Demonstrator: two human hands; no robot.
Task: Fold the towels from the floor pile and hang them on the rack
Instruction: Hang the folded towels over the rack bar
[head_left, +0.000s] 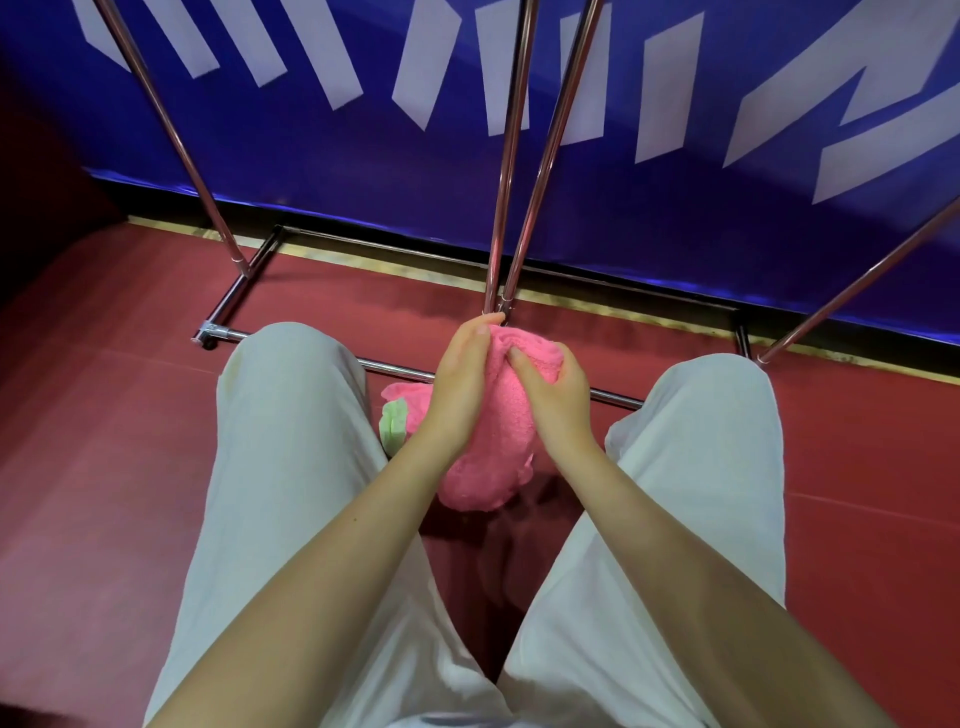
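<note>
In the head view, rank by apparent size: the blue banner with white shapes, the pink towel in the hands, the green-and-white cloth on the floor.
1. Blue banner with white shapes
2. Pink terry towel
3. Green-and-white cloth, mostly hidden behind the left wrist, so its full size is unsure.

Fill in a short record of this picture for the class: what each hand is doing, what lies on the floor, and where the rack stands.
left hand: grips the pink towel
right hand: grips the same towel, thumb pressed into it
towel state: bunched, not folded
floor pile: pink and green cloth between the legs
rack: metal poles, ahead of the knees
on rack: no towel visible
</note>
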